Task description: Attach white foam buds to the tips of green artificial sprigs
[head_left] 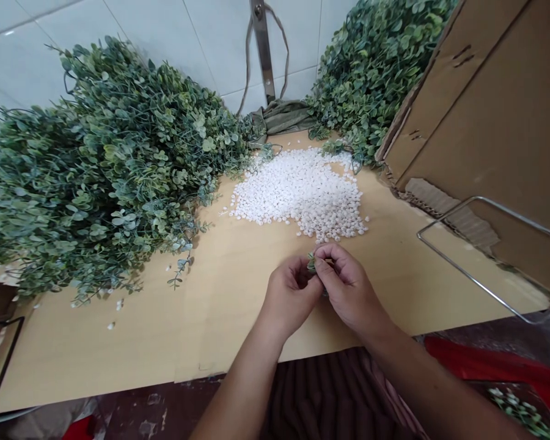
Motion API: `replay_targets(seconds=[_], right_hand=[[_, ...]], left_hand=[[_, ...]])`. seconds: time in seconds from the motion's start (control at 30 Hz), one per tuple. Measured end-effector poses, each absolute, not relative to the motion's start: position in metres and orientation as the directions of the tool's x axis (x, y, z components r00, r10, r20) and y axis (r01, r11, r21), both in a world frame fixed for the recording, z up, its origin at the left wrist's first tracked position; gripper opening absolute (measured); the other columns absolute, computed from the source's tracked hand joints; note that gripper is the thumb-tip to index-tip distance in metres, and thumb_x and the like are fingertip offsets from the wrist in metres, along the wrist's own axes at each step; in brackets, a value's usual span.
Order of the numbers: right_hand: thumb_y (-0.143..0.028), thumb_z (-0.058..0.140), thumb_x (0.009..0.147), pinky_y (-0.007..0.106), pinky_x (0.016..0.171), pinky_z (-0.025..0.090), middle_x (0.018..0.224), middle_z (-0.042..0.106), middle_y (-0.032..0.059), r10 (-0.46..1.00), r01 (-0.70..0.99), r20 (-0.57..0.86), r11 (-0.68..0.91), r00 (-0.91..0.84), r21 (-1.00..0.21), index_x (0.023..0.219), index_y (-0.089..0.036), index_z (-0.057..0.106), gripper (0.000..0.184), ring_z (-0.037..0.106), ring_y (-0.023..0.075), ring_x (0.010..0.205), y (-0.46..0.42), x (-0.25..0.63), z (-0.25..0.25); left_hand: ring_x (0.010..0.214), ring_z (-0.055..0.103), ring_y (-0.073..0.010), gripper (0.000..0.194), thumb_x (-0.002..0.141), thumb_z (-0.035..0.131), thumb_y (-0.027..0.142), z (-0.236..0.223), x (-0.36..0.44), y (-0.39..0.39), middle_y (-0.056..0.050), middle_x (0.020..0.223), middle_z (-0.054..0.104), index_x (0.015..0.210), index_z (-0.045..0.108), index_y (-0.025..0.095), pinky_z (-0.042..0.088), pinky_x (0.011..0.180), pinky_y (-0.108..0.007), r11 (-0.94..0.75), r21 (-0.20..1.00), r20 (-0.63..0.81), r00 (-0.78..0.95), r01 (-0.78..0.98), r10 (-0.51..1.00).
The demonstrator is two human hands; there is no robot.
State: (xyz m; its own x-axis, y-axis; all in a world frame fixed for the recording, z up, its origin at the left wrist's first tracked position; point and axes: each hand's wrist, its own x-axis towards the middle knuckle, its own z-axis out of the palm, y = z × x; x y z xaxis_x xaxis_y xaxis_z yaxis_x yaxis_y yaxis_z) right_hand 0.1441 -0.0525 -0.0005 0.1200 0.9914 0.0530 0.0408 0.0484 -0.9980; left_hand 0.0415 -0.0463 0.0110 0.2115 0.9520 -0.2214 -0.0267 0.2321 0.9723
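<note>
I note from my station two heaps of artificial greenery, left (pixel 110 177) and right (pixel 371 73), flanking a pile of white beads (pixel 297 189) on the tabletop (pixel 229 299); a cardboard box (pixel 499 122) and a wire frame (pixel 476 284) bound the right side. Just short of the beads, my left hand (pixel 296 293) and right hand (pixel 346 281) grip a green sprig (pixel 311 261) between pinched fingers. Its leaves show on the far side; fingers hide the remainder, so I cannot determine its long axis.

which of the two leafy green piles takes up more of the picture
The left pile, reaching from the picture's left edge to the white pieces; the right pile shows smaller, beside the cardboard.
</note>
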Motion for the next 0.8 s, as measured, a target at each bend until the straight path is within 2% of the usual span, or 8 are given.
replay_targets(seconds=[0.13, 0.27, 0.33, 0.5, 0.6, 0.67, 0.73, 0.8], right_hand=[[-0.034, 0.053, 0.072, 0.023, 0.049, 0.037, 0.062, 0.044, -0.0027, 0.992, -0.109, -0.085, -0.075, 0.095, -0.991, 0.070, -0.020, 0.047, 0.016, 0.042, 0.0117, 0.056, -0.053, 0.144, -0.002], [-0.038, 0.056, 0.068, 0.022, 0.046, 0.036, 0.058, 0.042, -0.0044, 0.976, -0.304, -0.203, -0.169, 0.081, -0.937, 0.069, -0.020, 0.045, 0.021, 0.041, 0.0106, 0.052, -0.052, 0.143, -0.002], [-0.038, 0.057, 0.067, 0.022, 0.048, 0.037, 0.059, 0.043, -0.0043, 0.975, -0.348, -0.212, -0.178, 0.062, -0.921, 0.068, -0.020, 0.045, 0.022, 0.042, 0.0108, 0.053, -0.051, 0.143, -0.001], [-0.039, 0.059, 0.068, 0.026, 0.053, 0.041, 0.061, 0.044, -0.0032, 0.982, -0.327, -0.185, -0.183, -0.024, -0.927, 0.070, -0.021, 0.047, 0.022, 0.045, 0.0123, 0.056, -0.049, 0.145, 0.003], [-0.038, 0.060, 0.068, 0.031, 0.061, 0.045, 0.068, 0.048, -0.0002, 0.988, -0.399, -0.152, -0.128, 0.028, -0.908, 0.072, -0.022, 0.047, 0.021, 0.051, 0.0154, 0.065, -0.046, 0.157, 0.010], [-0.037, 0.058, 0.070, 0.034, 0.064, 0.046, 0.074, 0.049, 0.0011, 0.992, -0.419, -0.115, -0.081, 0.056, -0.904, 0.073, -0.024, 0.044, 0.020, 0.053, 0.0169, 0.070, -0.045, 0.168, 0.016], [-0.038, 0.057, 0.072, 0.033, 0.061, 0.046, 0.073, 0.047, 0.0003, 0.996, -0.405, -0.092, -0.077, 0.016, -0.911, 0.073, -0.025, 0.043, 0.019, 0.051, 0.0155, 0.064, -0.046, 0.179, 0.020], [-0.040, 0.058, 0.073, 0.029, 0.053, 0.043, 0.069, 0.046, -0.0010, 0.992, -0.384, -0.110, -0.124, -0.057, -0.915, 0.073, -0.024, 0.045, 0.021, 0.046, 0.0126, 0.056, -0.050, 0.184, 0.019]], left_hand=[[0.051, 0.043, -0.0075, 0.004, 0.060, 0.057, 0.017, 0.010, 0.042, -0.046, 0.004, 0.053, 0.049, 0.061, 0.054, 0.015, 0.033, 0.050, -0.021, 0.271, 0.962, -0.261, 0.183, -0.031, 0.948], [0.044, 0.040, -0.0056, 0.010, 0.058, 0.059, 0.018, 0.006, 0.042, -0.046, 0.006, 0.049, 0.047, 0.059, 0.049, 0.017, 0.031, 0.045, -0.020, 0.300, 0.946, -0.283, 0.136, -0.125, 0.950], [0.044, 0.041, -0.0054, 0.013, 0.058, 0.061, 0.020, 0.005, 0.041, -0.046, 0.006, 0.050, 0.047, 0.061, 0.049, 0.017, 0.032, 0.046, -0.019, 0.315, 0.928, -0.295, 0.127, -0.198, 0.947], [0.043, 0.038, -0.0039, 0.013, 0.060, 0.064, 0.021, 0.005, 0.035, -0.043, 0.006, 0.052, 0.048, 0.063, 0.053, 0.016, 0.027, 0.042, -0.017, 0.366, 0.880, -0.345, 0.120, -0.303, 0.931], [0.045, 0.041, -0.0054, 0.011, 0.060, 0.062, 0.021, 0.009, 0.025, -0.042, 0.006, 0.053, 0.049, 0.063, 0.052, 0.018, 0.030, 0.042, -0.017, 0.347, 0.838, -0.368, 0.033, -0.421, 0.929], [0.046, 0.042, -0.0062, 0.009, 0.061, 0.062, 0.021, 0.014, 0.013, -0.044, 0.006, 0.053, 0.049, 0.061, 0.053, 0.018, 0.032, 0.043, -0.017, 0.331, 0.869, -0.352, 0.010, -0.368, 0.936], [0.046, 0.045, -0.0074, 0.007, 0.062, 0.064, 0.019, 0.020, -0.001, -0.046, 0.003, 0.052, 0.054, 0.059, 0.058, 0.018, 0.034, 0.044, -0.018, 0.360, 0.923, -0.332, 0.184, -0.140, 0.925], [0.048, 0.050, -0.0107, 0.008, 0.060, 0.069, 0.019, 0.023, -0.013, -0.042, 0.000, 0.052, 0.059, 0.056, 0.063, 0.017, 0.039, 0.046, -0.021, 0.306, 0.950, -0.307, 0.364, 0.062, 0.879]])
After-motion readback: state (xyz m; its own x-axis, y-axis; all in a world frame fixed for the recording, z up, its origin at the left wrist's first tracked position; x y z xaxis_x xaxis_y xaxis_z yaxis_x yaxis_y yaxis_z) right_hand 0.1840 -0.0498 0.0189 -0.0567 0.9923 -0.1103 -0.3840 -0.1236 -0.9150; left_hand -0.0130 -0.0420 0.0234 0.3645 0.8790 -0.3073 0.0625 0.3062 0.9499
